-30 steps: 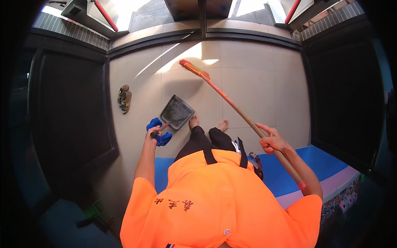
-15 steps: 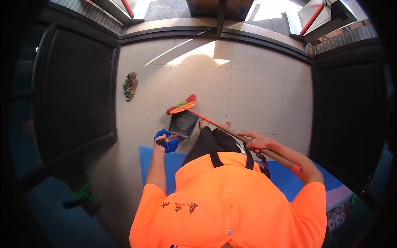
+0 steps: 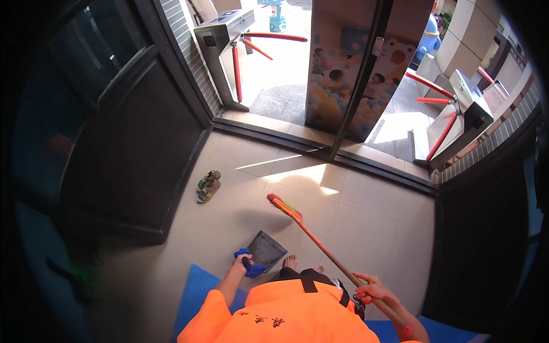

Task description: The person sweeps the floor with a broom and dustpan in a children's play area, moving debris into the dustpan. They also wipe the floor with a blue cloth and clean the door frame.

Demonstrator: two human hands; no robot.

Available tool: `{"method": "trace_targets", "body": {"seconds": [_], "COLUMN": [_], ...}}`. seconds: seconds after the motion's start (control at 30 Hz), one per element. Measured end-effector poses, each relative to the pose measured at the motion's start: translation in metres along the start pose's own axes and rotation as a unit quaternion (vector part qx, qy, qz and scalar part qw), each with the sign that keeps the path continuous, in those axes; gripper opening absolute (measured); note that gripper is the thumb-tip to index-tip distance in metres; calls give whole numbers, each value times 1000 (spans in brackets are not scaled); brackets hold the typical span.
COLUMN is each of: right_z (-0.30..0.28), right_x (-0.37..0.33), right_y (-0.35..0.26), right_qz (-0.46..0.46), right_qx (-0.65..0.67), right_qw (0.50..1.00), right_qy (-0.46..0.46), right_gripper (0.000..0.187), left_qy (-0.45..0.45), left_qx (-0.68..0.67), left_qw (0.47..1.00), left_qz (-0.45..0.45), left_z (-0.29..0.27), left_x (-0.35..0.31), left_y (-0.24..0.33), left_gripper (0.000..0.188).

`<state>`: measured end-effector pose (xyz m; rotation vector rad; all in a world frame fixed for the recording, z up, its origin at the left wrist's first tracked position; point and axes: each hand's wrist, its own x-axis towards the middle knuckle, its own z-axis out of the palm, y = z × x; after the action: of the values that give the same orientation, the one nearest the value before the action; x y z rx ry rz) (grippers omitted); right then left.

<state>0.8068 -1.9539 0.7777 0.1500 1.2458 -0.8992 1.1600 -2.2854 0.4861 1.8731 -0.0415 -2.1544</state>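
Observation:
My left hand [image 3: 242, 262] is closed round the handle of a dark grey dustpan [image 3: 267, 251]. A bunched blue cloth [image 3: 257, 271] is in the same grip. The pan is tilted in front of my bare feet; whether it touches the floor I cannot tell. In my right hand [image 3: 373, 288] is the long stick of a broom [image 3: 322, 247], which slants forward and to the left. Its orange head with red and green bristles [image 3: 284, 207] is beyond the pan and apart from it, seemingly raised off the tiles.
A pair of sandals [image 3: 209, 186] lies at the left near a dark door panel [image 3: 131, 148]. Blue mats [image 3: 194, 291] are by my feet. Past the black door sill [image 3: 303, 150] stand turnstiles with red arms [image 3: 236, 74] on both sides and a printed panel [image 3: 343, 74].
The broom head has left the dustpan's far edge and swung forward, turning its bristles. My view has tilted up, showing more of the doorway. Both hands keep their holds.

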Motion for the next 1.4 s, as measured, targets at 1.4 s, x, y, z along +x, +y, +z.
{"method": "trace_targets", "body": {"seconds": [1.4], "right_z": [-227], "right_x": [-86], "right_y": [11], "right_qz": [-322], "right_qx": [636], "right_qw": [665], "right_qy": [224], "right_gripper": [15], "left_qy": [-193], "left_qx": [570], "left_qw": [798], "left_qz": [7], "left_z": [533], "left_x": [-22], "left_y": [-38], "left_gripper": [19]}}
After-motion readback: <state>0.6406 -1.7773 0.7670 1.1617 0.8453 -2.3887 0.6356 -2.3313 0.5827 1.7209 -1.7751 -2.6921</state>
